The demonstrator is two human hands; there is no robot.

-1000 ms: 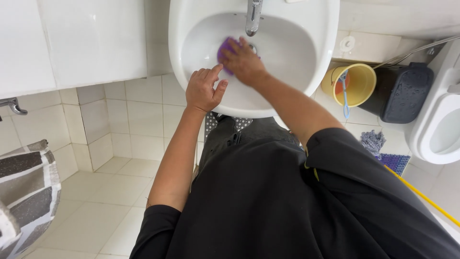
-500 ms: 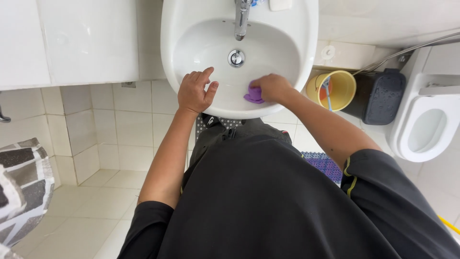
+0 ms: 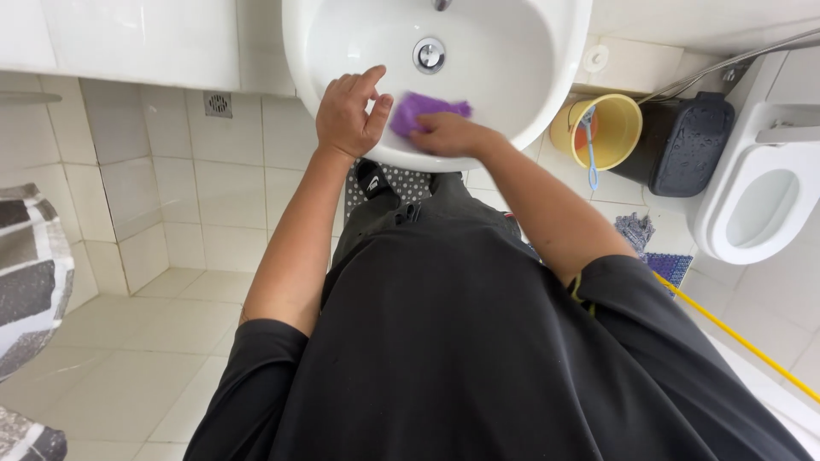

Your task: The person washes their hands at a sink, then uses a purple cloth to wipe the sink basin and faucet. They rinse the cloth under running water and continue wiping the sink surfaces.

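A white basin (image 3: 530, 77) hangs on the wall in front of me, with a metal drain (image 3: 429, 55) in its middle. My right hand (image 3: 453, 134) presses a purple cloth (image 3: 420, 109) against the basin's inner front wall, just inside the rim. My left hand (image 3: 348, 115) rests on the front rim to the left of the cloth, fingers loosely spread, holding nothing. The tap is mostly cut off at the top edge.
A yellow bucket (image 3: 611, 137) with a blue-handled brush (image 3: 589, 141) stands right of the basin, beside a black bin (image 3: 688, 145) and a white toilet (image 3: 756, 201). A patterned mat (image 3: 26, 273) lies at the left. White floor tiles lie below.
My right hand has dragged the purple cloth from near the tap down to the front of the bowl, then leftwards towards my left hand. The left hand stays on the rim.
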